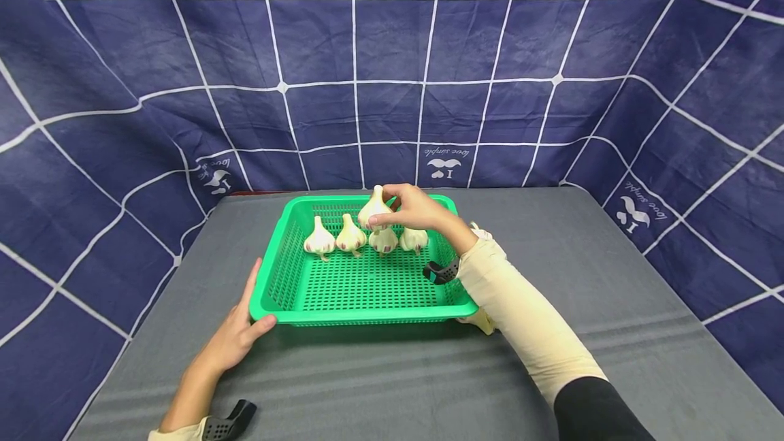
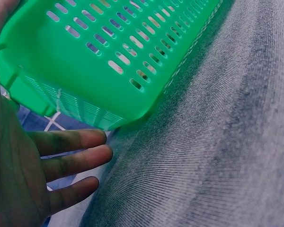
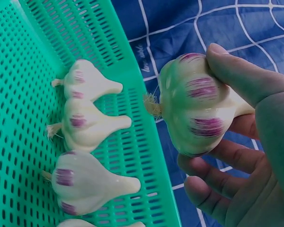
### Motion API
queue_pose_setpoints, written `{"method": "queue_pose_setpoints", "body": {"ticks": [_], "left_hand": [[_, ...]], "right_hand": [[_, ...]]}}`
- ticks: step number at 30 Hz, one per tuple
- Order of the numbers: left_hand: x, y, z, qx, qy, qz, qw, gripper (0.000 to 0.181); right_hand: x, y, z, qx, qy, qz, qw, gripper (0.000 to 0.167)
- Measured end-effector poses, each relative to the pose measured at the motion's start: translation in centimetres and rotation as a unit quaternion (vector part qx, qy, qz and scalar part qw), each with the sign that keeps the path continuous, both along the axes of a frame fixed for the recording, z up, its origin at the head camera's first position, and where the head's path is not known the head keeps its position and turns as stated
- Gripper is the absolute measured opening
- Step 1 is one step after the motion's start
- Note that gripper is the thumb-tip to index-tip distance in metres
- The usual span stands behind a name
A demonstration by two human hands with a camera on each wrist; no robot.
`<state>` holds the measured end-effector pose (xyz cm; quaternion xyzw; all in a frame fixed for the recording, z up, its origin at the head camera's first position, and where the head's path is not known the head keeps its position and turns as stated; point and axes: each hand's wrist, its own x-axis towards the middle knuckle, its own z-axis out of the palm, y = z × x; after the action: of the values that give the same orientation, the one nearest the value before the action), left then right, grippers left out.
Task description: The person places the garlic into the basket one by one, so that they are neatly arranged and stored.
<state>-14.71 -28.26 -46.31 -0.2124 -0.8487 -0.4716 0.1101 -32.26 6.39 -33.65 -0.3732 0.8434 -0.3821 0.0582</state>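
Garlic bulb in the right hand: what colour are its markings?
The garlic bulb has purple markings, clearest in the right wrist view.

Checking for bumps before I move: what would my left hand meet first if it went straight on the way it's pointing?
Most likely the green basket: your left hand lies at its left side, pointing forward and slightly inward. Depth is hard to judge, so it might skim past outside.

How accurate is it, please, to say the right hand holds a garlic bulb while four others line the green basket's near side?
Not quite: the head view shows four other bulbs lining the far side of the green basket; the right hand does hold a garlic bulb.
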Motion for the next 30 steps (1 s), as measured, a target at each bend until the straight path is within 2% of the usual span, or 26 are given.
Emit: {"method": "queue_pose_setpoints", "body": {"ticks": [7,14,18,24,30], "left_hand": [[0.0,0.1,0.0,0.006,-0.001,-0.005,1.0,0.094],[0.0,0.0,0.1,0.004,-0.002,-0.003,1.0,0.094],[0.0,0.0,0.1,0.003,0.001,-0.002,1.0,0.094],[0.0,0.0,0.2,-0.005,0.0,0.005,1.0,0.095],[0.1,0.0,0.3,-0.012,-0.005,0.012,0.9998,0.095]], "right_hand": [[-0.2,-1.2,-0.7,0.01,-0.007,0.013,0.9998,0.028],[0.4,-2.8,-0.3,0.026,-0.028,0.031,0.9988,0.03],[0.6,-3.6,-0.2,0.044,-0.035,0.028,0.998,0.033],[0.8,-4.8,-0.3,0.072,-0.028,0.027,0.9966,0.035],[1.1,-6.1,-0.7,0.087,-0.022,0.046,0.9949,0.034]]}}
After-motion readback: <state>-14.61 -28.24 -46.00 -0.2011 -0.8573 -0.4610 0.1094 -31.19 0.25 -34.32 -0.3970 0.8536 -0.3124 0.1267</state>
